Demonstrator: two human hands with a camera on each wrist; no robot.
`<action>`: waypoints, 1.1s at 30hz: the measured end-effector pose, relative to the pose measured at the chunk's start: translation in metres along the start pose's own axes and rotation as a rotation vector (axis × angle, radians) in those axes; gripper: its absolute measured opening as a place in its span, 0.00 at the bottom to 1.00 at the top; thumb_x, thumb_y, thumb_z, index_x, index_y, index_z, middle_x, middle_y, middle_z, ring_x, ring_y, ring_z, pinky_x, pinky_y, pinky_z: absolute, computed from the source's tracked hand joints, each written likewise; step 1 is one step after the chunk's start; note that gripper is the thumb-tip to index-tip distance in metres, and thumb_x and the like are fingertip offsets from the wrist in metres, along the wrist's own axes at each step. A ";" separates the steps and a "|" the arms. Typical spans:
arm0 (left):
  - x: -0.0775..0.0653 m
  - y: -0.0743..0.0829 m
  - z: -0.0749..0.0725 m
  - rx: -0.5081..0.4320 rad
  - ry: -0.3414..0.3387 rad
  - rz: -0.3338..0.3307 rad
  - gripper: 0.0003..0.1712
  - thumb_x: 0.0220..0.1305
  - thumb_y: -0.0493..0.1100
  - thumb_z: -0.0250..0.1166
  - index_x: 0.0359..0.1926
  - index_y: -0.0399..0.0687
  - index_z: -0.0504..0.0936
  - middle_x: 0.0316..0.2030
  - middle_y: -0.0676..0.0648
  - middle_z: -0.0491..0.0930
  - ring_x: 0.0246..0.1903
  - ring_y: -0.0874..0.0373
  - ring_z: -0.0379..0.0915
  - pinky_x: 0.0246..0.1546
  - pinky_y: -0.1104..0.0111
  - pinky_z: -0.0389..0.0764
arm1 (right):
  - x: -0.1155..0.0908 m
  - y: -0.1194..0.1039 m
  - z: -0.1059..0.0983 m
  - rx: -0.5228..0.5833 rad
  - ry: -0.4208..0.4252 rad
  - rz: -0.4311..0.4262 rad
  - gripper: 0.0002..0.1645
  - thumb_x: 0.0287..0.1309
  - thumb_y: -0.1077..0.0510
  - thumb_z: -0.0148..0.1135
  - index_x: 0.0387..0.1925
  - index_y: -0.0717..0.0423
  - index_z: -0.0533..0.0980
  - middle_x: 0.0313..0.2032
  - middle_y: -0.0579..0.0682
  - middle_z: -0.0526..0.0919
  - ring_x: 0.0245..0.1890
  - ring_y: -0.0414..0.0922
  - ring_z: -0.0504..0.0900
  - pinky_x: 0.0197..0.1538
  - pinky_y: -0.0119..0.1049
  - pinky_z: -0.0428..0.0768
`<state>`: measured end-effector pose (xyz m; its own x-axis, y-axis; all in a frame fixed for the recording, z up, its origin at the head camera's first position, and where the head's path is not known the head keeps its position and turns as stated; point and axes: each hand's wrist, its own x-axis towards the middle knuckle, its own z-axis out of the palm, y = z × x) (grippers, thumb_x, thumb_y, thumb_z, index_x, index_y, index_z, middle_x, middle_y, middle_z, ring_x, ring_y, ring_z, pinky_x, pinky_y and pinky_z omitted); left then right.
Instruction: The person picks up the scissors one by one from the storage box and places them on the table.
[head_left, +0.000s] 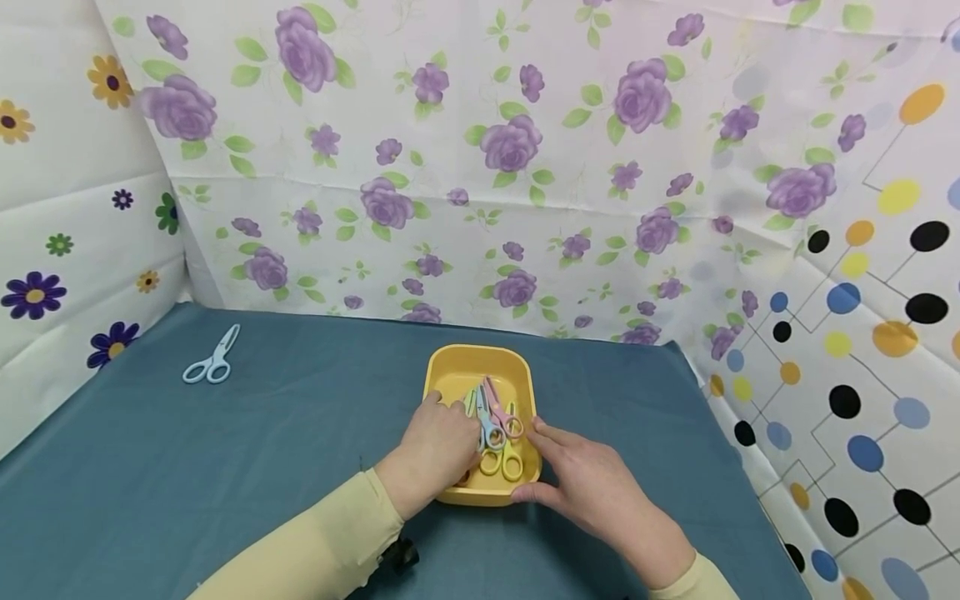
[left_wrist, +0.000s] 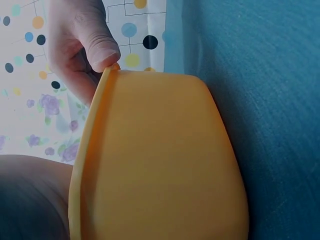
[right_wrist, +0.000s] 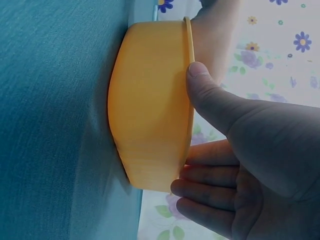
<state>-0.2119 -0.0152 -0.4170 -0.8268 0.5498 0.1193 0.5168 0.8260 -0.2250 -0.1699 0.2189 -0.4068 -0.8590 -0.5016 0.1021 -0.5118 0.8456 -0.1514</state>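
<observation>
Printed cloth closes your working place on three sides: purple roses on the back sheet, small flowers on the left sheet, and coloured dots with thin lines on the right sheet. Before you is the worktop, which has a blue cover.

Near its middle stands a yellow box, upright and between your two hands. Inside it several scissors lie together in one heap, more to the near side. You can see a blue pair, a pink pair at its right with the handles toward you, and a yellow pair whose two rings lie nearest to the front wall. One light green piece shows just beside your left fingers.

Your left hand comes over the left wall and goes down into the box, with bent knuckles. Its fingertips are hidden, so I cannot tell how far they are open, or whether they have hold of something. Your right hand rests against the box on the right side: the thumb touches the rim at the near corner, and the fingers lie rather straight, loosely spread away from the thumb.

Well apart, at the far left of the worktop, lies one light blue pair, its blades together and pointing away from you.
</observation>
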 end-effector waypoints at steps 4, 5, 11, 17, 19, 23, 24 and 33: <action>0.002 0.001 -0.001 -0.011 -0.003 0.006 0.12 0.70 0.53 0.77 0.37 0.50 0.92 0.27 0.48 0.83 0.29 0.53 0.76 0.48 0.52 0.79 | -0.001 0.001 -0.001 -0.003 0.003 0.004 0.55 0.61 0.23 0.69 0.76 0.56 0.77 0.76 0.56 0.76 0.66 0.57 0.85 0.55 0.56 0.88; 0.002 0.001 -0.002 -0.008 -0.002 0.010 0.11 0.69 0.52 0.77 0.36 0.50 0.92 0.26 0.48 0.83 0.28 0.54 0.76 0.46 0.53 0.79 | -0.001 0.001 -0.001 -0.001 0.002 0.006 0.55 0.61 0.23 0.70 0.76 0.56 0.77 0.76 0.56 0.76 0.66 0.57 0.85 0.55 0.57 0.88; 0.002 0.002 -0.001 0.030 0.013 0.026 0.09 0.68 0.49 0.78 0.33 0.51 0.92 0.24 0.48 0.83 0.27 0.54 0.74 0.43 0.54 0.78 | -0.001 0.000 -0.002 0.000 -0.002 0.008 0.54 0.62 0.24 0.70 0.76 0.55 0.77 0.76 0.56 0.76 0.66 0.57 0.85 0.56 0.57 0.88; 0.001 0.000 -0.001 0.022 0.012 0.016 0.13 0.70 0.52 0.76 0.33 0.50 0.92 0.24 0.48 0.83 0.27 0.54 0.75 0.43 0.54 0.77 | -0.001 -0.002 -0.002 0.004 -0.005 0.006 0.54 0.62 0.24 0.69 0.76 0.55 0.77 0.76 0.56 0.76 0.66 0.57 0.85 0.56 0.58 0.87; 0.001 0.000 -0.001 0.024 0.003 0.011 0.14 0.71 0.54 0.75 0.33 0.50 0.92 0.24 0.48 0.83 0.27 0.54 0.75 0.44 0.55 0.77 | 0.000 -0.002 -0.002 0.004 -0.002 0.004 0.54 0.62 0.24 0.70 0.76 0.55 0.77 0.76 0.56 0.76 0.66 0.57 0.85 0.56 0.57 0.88; 0.002 -0.002 0.000 0.028 -0.019 0.006 0.16 0.71 0.54 0.74 0.32 0.50 0.92 0.24 0.48 0.82 0.27 0.54 0.74 0.44 0.55 0.77 | 0.001 -0.002 -0.001 -0.005 0.001 -0.003 0.53 0.61 0.25 0.71 0.76 0.55 0.78 0.76 0.56 0.76 0.66 0.57 0.85 0.55 0.57 0.88; 0.002 -0.002 0.000 0.026 -0.021 0.007 0.16 0.71 0.54 0.74 0.31 0.50 0.91 0.24 0.48 0.82 0.27 0.54 0.74 0.44 0.55 0.78 | 0.001 -0.002 -0.001 -0.007 0.001 -0.006 0.54 0.61 0.25 0.71 0.76 0.55 0.78 0.76 0.56 0.76 0.66 0.57 0.85 0.55 0.56 0.88; 0.000 -0.003 0.001 -0.004 0.019 0.012 0.16 0.71 0.55 0.75 0.37 0.48 0.92 0.26 0.47 0.83 0.28 0.54 0.75 0.45 0.54 0.80 | 0.000 -0.002 -0.002 0.001 -0.004 0.001 0.54 0.62 0.24 0.70 0.76 0.56 0.77 0.76 0.57 0.76 0.65 0.58 0.85 0.56 0.57 0.88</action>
<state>-0.2140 -0.0177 -0.4171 -0.8163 0.5616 0.1350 0.5273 0.8200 -0.2225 -0.1687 0.2181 -0.4050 -0.8595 -0.5015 0.0983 -0.5110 0.8460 -0.1520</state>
